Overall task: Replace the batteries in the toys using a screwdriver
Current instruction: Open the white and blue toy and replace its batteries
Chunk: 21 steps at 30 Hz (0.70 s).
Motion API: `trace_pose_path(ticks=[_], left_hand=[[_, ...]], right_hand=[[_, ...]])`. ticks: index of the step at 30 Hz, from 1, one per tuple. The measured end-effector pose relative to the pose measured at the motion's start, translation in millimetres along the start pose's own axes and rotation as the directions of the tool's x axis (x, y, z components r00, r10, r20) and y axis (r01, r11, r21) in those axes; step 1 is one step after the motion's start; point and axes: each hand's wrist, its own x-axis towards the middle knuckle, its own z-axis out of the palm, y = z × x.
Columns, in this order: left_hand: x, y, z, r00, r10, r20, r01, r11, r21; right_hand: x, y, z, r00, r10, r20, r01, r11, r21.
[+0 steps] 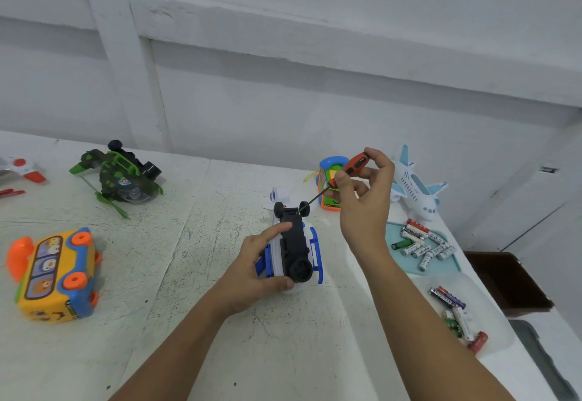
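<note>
A broad bare stretch of the white table [176, 322] is seen nearer than the white-and-blue toy [296, 249] and to its left, crossed only by the two forearms. To the right of the toy the table's edge runs diagonally just past two trays, and a dark brown box [504, 281] is seen lower down beyond that edge. Behind the toy the table is met by a white wall [283, 86].

The toy is turned over near the middle of the table, its black underside and wheels facing up. It is gripped by the left hand [255, 271], whose fingers and thumb are curled round its left side. Above the toy and to its far right, the red-and-black handle of the screwdriver [356, 163] is pinched by the fingertips of the right hand [362, 199]. The thin shaft slopes down to the toy's far end, where the tip is set between the two small wheels.

To the near right of the toy, dark blue, white, green and red batteries [453, 306] are held in a clear tray [494, 315]. Right of the toy, a loose heap of mostly white batteries [422, 243] is held in a teal tray [394, 231].

A yellow bus toy [53, 274] is seen well to the toy's left. An orange-and-green phone toy [327, 199] lies just behind it, a white airplane [415, 189] to its far right, and a green helicopter [119, 174] to its far left.
</note>
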Motion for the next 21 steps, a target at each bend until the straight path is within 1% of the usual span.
trace_pose_path(ticks=[6, 8, 10, 14, 18, 21], left_hand=[[-0.5, 3.4, 0.4, 1.0, -0.019, 0.003, 0.019, 1.0, 0.016], [-0.8, 4.7, 0.5, 1.0, -0.029, -0.006, 0.029, 0.999, 0.03], [-0.5, 5.2, 0.5, 1.0, -0.029, -0.012, 0.029, 0.999, 0.04], [1.0, 2.9, 0.6, 1.0, -0.022, -0.01, 0.022, 0.999, 0.045], [1.8, 3.9, 2.1, 0.999, -0.038, -0.027, 0.04, 0.997, 0.066], [1.3, 6.3, 2.8, 0.999, -0.047, -0.027, 0.049, 0.996, 0.077]], right_hand=[[-2.5, 2.0, -1.4, 0.998, -0.056, 0.003, 0.056, 0.997, -0.043], [-6.0, -0.4, -0.9, 0.994, -0.108, 0.028, 0.11, 0.991, -0.075], [-10.2, -5.6, -0.1, 0.983, -0.172, 0.063, 0.176, 0.982, -0.071], [-14.4, -11.2, 2.7, 0.965, -0.217, 0.145, 0.224, 0.974, -0.032], [-13.2, -14.1, 6.6, 0.932, -0.294, 0.213, 0.33, 0.93, -0.161], [-11.8, -14.0, 5.0, 0.904, -0.356, 0.235, 0.399, 0.901, -0.17]])
